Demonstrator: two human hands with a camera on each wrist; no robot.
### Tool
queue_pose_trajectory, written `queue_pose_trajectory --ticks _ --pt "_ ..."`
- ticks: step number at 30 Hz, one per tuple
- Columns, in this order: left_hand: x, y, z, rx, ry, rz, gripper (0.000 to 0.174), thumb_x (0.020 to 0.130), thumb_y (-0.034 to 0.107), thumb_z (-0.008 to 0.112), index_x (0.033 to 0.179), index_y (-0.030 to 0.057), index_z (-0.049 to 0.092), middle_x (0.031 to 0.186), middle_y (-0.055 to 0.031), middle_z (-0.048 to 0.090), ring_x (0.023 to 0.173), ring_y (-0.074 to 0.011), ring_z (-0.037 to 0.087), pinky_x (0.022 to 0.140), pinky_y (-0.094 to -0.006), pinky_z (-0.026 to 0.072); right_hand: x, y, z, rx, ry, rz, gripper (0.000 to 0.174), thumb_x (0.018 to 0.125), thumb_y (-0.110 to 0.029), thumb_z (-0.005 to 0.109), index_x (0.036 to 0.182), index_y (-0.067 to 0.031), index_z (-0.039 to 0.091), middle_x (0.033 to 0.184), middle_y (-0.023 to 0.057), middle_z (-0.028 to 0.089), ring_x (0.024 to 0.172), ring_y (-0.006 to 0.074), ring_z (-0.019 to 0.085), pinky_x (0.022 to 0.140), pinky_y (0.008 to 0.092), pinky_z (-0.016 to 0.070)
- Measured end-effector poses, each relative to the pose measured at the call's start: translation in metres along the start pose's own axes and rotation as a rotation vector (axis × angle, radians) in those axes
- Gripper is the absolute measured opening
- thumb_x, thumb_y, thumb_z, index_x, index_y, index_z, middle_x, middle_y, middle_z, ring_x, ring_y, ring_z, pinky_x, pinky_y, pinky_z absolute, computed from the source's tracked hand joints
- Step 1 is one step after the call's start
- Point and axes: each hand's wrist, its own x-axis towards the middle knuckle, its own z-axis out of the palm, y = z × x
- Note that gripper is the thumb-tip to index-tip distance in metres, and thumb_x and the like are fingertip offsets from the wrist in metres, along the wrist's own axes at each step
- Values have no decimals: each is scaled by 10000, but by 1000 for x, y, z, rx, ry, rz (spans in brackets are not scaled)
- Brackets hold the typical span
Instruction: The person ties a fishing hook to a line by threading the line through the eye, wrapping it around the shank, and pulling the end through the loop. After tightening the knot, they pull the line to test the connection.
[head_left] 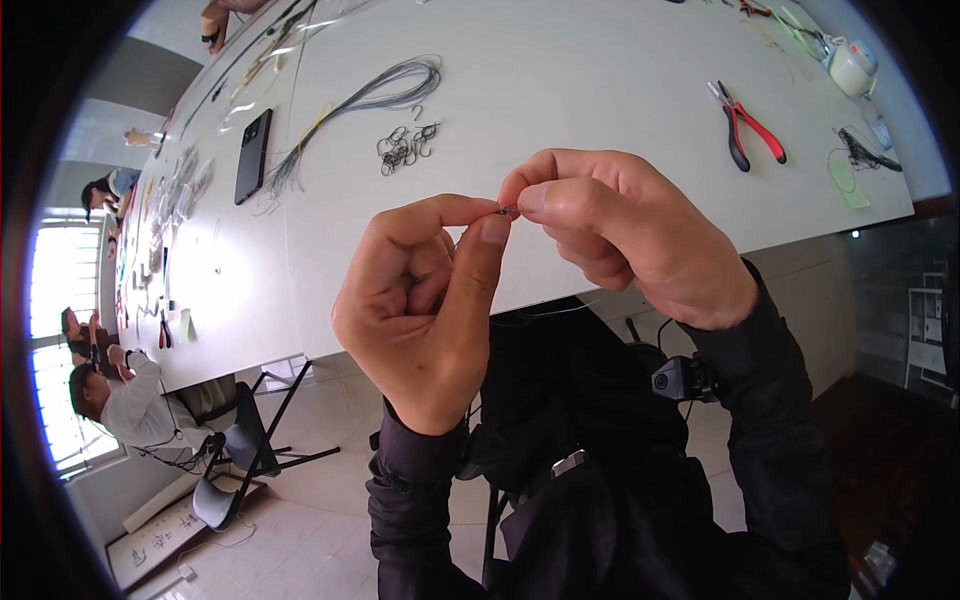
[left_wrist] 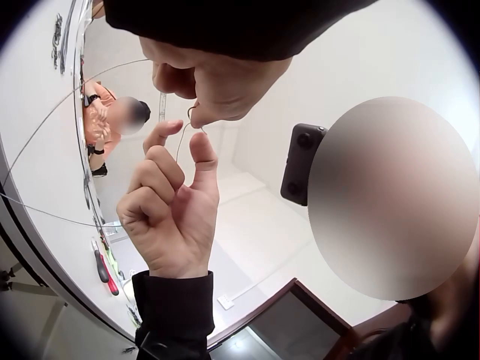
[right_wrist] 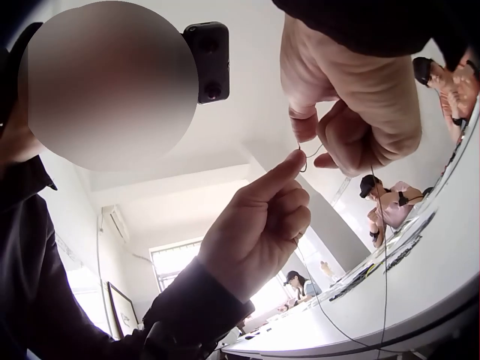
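Note:
In front of my chest both hands meet at the fingertips. My left hand (head_left: 425, 300) pinches a small dark fish hook (head_left: 503, 211) between thumb and forefinger; its bend shows in the right wrist view as a curved hook (right_wrist: 304, 166). Close against it, my right hand (head_left: 630, 225) has its fingers curled around a thin line (right_wrist: 313, 155), with the forefinger and thumb apart in the left wrist view. Lower down, the line (right_wrist: 385, 255) hangs in a long loop below the hands. The hook's shank is mostly hidden by fingertips.
On the white table (head_left: 560, 90) lie a pile of fish hooks (head_left: 400, 150), a single hook (head_left: 417, 112), a coiled bundle of grey line (head_left: 390, 85) and a black phone (head_left: 253, 157). Red-and-black pliers (head_left: 745, 125) lie at right. Another person (head_left: 150, 395) sits at the left.

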Motion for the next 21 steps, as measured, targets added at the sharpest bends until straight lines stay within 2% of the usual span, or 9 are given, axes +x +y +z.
queue_pose_trajectory --ticks 3,6,9,12,15,21 --pt "-1 0 -1 18 -24 2 100 880 19 736 959 -7 681 584 103 380 532 17 290 537 -161 264 -1 -3 0 -45 -31 -2 289 957 -254 612 1026 16 686 562 -100 381 449 -6 258 413 202 199" --pt "-1 -1 -2 60 -27 2 94 878 2 734 957 -10 683 587 103 381 536 18 293 541 -158 266 -1 0 2 -74 10 -60 314 948 -274 624 1044 17 691 566 -101 391 451 0 264 416 204 212" --pt "-1 2 -3 42 -31 -16 97 870 -11 737 953 -10 686 590 103 381 540 18 292 545 -156 267 -2 -3 1 28 68 -18 298 942 -258 634 1033 19 696 578 -100 422 455 0 277 416 203 222" --pt "0 -2 2 -1 -3 15 132 829 -82 745 929 -15 692 578 109 341 537 13 276 514 -168 233 -3 -6 3 -124 70 -81 267 942 -230 633 1010 19 699 573 -98 430 460 -3 288 415 207 224" --pt "0 -1 -1 66 -33 9 129 831 -63 752 930 -3 695 576 107 347 536 10 271 515 -172 220 -3 -6 3 -156 62 -101 256 940 -220 634 982 24 698 558 -101 423 455 -9 286 410 205 212" --pt "0 6 -2 97 -99 -69 118 839 -6 768 931 17 697 579 101 356 539 5 259 517 -178 211 -1 1 -3 -11 16 -48 269 951 -231 622 951 32 680 537 -104 400 426 -13 261 397 196 183"
